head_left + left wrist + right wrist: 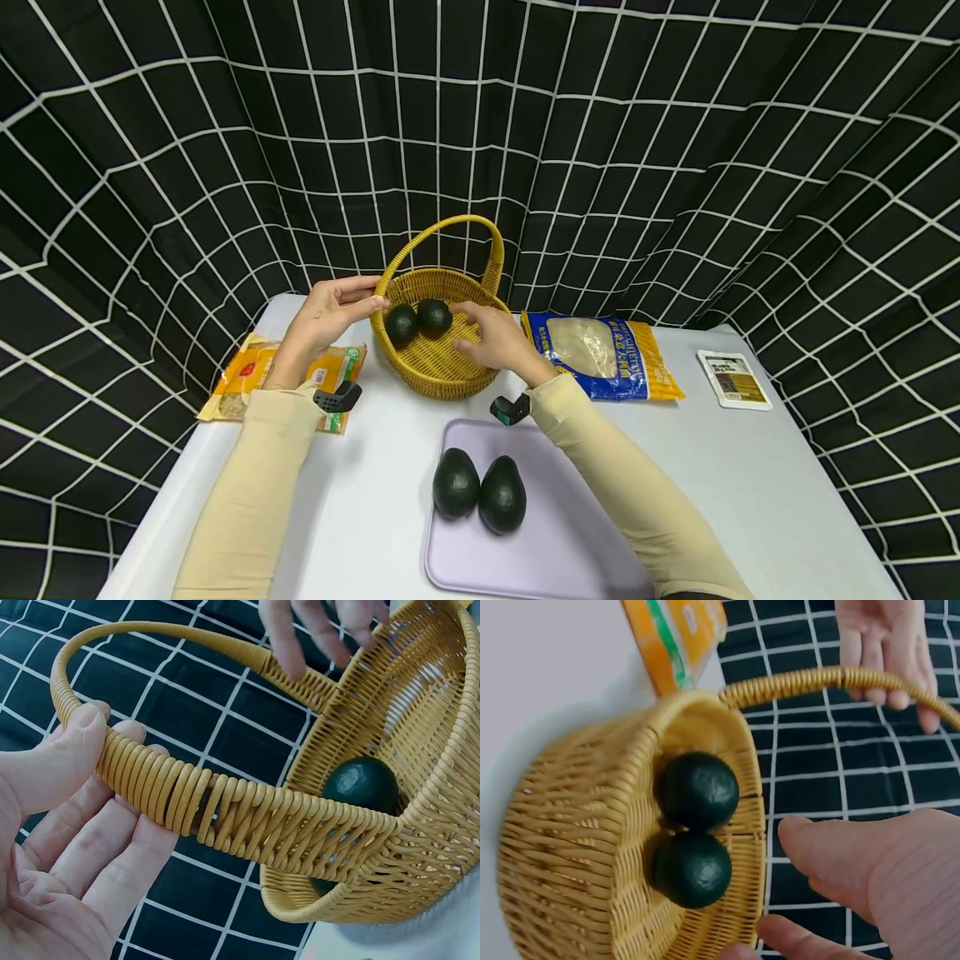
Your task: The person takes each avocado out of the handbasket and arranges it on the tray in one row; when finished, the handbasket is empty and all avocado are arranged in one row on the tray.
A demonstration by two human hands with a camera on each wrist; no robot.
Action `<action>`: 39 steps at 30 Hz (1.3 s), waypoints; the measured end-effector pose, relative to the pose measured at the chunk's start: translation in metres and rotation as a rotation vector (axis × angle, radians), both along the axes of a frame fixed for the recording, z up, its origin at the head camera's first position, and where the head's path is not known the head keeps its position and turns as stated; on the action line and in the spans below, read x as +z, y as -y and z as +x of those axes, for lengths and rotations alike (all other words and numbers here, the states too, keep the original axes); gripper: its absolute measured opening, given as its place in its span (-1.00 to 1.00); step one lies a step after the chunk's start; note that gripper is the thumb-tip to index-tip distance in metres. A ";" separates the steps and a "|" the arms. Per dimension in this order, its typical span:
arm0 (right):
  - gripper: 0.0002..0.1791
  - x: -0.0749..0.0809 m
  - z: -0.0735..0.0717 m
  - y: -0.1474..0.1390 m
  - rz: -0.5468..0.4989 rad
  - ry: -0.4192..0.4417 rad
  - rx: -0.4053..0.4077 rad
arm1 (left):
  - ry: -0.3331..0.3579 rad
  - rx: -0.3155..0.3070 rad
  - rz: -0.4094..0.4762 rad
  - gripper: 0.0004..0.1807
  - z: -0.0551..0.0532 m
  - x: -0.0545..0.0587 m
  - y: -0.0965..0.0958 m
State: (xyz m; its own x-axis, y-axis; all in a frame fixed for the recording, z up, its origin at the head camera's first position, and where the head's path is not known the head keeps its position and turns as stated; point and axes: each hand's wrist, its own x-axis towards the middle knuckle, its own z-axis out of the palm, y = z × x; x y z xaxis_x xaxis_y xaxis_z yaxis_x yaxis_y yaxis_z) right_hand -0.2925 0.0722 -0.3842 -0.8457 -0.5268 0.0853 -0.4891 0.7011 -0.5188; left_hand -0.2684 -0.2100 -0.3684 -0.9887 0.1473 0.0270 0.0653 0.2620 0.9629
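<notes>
A yellow woven basket stands at the back of the table, with two dark green avocados lying together inside it. My left hand is at the left side of its arched handle; in the left wrist view the thumb lies over the wrapped handle and the fingers support it from behind. Over the right part of the basket hovers my right hand, thumb and fingers apart, nothing between them. Two more avocados lie side by side on a lilac tray nearer me.
An orange food packet lies left of the basket, partly under my left forearm. To the right are a blue and yellow packet and a small white pouch. A black gridded cloth hangs behind the table.
</notes>
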 end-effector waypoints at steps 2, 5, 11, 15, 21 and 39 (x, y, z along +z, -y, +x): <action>-0.39 0.000 -0.009 0.006 0.007 0.013 -0.006 | -0.008 0.003 -0.005 -0.50 0.000 0.000 0.001; -0.38 -0.002 -0.023 0.014 0.028 0.033 -0.026 | -0.023 0.004 -0.005 -0.50 0.001 -0.001 0.003; -0.34 -0.009 -0.047 0.030 0.072 0.068 -0.045 | -0.030 0.008 0.005 -0.48 0.000 -0.002 0.005; -0.31 -0.018 -0.058 0.039 0.100 0.105 -0.053 | -0.024 0.015 0.004 -0.47 0.002 -0.001 0.005; -0.30 -0.023 -0.071 0.049 0.119 0.140 -0.082 | -0.020 0.011 0.011 -0.48 0.003 -0.001 0.005; -0.21 -0.044 -0.089 0.068 0.194 0.211 -0.135 | -0.007 0.000 -0.006 -0.48 -0.003 -0.003 0.001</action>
